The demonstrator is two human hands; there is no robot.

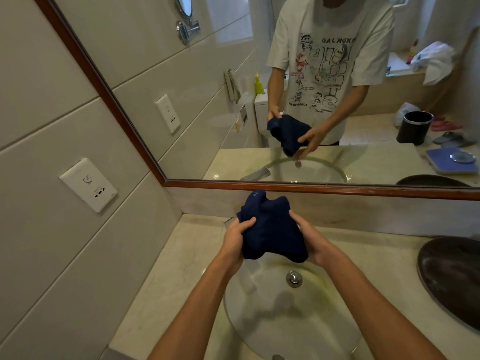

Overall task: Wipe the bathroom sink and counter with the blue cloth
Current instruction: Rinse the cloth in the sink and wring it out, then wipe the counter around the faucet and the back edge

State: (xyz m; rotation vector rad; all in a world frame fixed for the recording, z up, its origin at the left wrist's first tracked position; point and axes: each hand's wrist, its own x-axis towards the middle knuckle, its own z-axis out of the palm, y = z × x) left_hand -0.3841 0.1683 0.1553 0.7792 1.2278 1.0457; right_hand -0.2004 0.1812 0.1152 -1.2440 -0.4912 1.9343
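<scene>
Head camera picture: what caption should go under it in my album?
Both hands, left hand and right hand, hold the blue cloth above the sink.

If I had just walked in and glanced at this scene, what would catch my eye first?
Most likely the dark blue cloth, bunched up and held over the sink by the left hand and right hand. Behind it, the big wood-framed mirror repeats the same scene.

**Short sleeves, printed tee**

The person's forearms are bare to the elbow, and the left hand (235,240) and right hand (310,242) wear no gloves. The mirror (233,74) reflects a loose white short-sleeved T-shirt (324,61) printed with cartoon figures and lettering.
</scene>
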